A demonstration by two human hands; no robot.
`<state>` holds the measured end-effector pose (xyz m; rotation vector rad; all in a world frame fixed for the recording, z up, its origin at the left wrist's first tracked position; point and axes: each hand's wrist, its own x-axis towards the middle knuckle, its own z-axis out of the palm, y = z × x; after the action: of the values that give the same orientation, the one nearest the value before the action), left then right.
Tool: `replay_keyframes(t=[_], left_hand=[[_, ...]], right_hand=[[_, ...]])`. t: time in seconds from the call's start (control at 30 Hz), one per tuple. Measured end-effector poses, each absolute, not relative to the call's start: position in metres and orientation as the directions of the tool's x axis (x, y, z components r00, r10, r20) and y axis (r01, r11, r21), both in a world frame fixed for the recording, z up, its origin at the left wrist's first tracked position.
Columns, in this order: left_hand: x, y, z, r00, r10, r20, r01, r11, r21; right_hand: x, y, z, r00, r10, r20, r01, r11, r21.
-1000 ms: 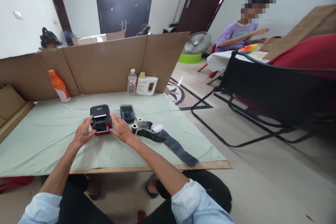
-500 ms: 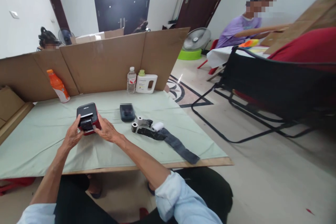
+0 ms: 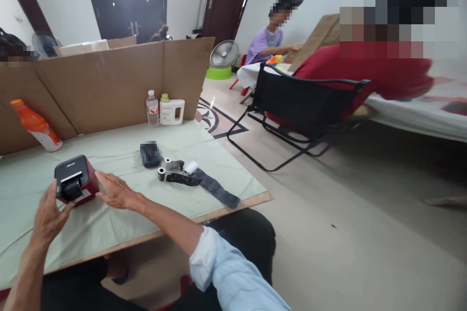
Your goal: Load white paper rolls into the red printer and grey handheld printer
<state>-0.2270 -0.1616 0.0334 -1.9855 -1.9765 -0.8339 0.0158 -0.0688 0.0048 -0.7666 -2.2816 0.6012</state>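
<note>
1. Printer [image 3: 75, 181], small, red body with black top: sits on the desk [image 3: 120, 233] near its left front, output slot facing the person, so both hands can reach it from either side.
2. Left hand [image 3: 49, 214]: fingers curled against the printer's near left corner, steadying it; grip loose, a brace and no full clasp.
3. Right hand [image 3: 116, 193]: palm down, fingers spread flat on the desk cover just beside the printer's right side; grip released, holding nothing.
4. Paper rolls [image 3: 175, 167] and dark strap [image 3: 207, 185]: laid together right of centre, within the right hand's reach.
5. Dark device [image 3: 150, 154]: just behind the rolls.
6. Orange bottle [image 3: 36, 126], water bottle [image 3: 152, 108], white jug [image 3: 172, 110]: pushed back against the cardboard screen [image 3: 109, 82], apart from the work area.
</note>
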Motion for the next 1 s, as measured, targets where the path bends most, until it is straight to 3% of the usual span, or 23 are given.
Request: replay_keyframes(t=[0.1,0.17,0.3,0.4,0.77,1.0], left_hand=[[-0.178,-0.175,0.041,-0.051,0.726,0.686,0.991,-0.049,0.127],[-0.142,-0.173,0.041,0.048,0.714,0.699,0.983,-0.159,0.095],[-0.081,-0.136,0.026,0.256,0.786,0.563,0.915,-0.385,0.122],[-0.047,-0.09,0.014,0.287,0.851,0.44,0.895,-0.402,0.193],[-0.012,0.068,0.029,0.45,0.891,0.053,0.802,-0.43,0.415],[-0.016,0.082,0.017,0.491,0.871,0.02,0.774,-0.446,0.45]], right_hand=[[0.076,-0.072,-0.001,-0.524,0.655,0.545,0.406,0.754,-0.516],[0.122,-0.069,-0.004,-0.412,0.666,0.622,0.438,0.743,-0.506],[0.195,-0.053,-0.007,-0.119,0.714,0.69,0.529,0.634,-0.564],[0.221,-0.04,-0.008,-0.011,0.695,0.719,0.552,0.603,-0.575],[0.235,-0.031,-0.024,0.028,0.635,0.772,0.461,0.677,-0.573],[0.241,-0.032,-0.023,0.077,0.665,0.743,0.401,0.661,-0.634]])
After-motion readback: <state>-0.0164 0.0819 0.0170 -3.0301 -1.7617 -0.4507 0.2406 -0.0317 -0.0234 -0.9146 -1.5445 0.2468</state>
